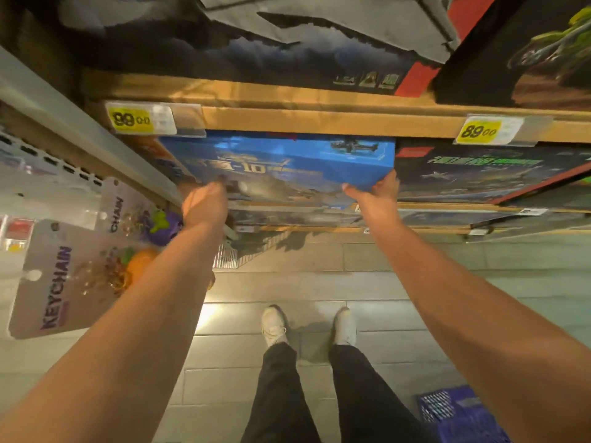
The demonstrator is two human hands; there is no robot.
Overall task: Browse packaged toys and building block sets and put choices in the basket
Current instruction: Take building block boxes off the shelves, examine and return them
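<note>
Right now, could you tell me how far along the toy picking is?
Done: nothing certain; the blue basket on the floor by the right foot is only partly in view, so its contents cannot be told. In hand: the left hand and right hand grip the blue box at the shelf, under the yellow price tag. Left: moving that box to the basket.

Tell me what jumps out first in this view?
Both hands, left and right, grip a blue box at the middle shelf, centre frame. Yellow 89.00 price tags sit on the shelf edge above it. A blue basket stands on the floor, bottom right.
</note>
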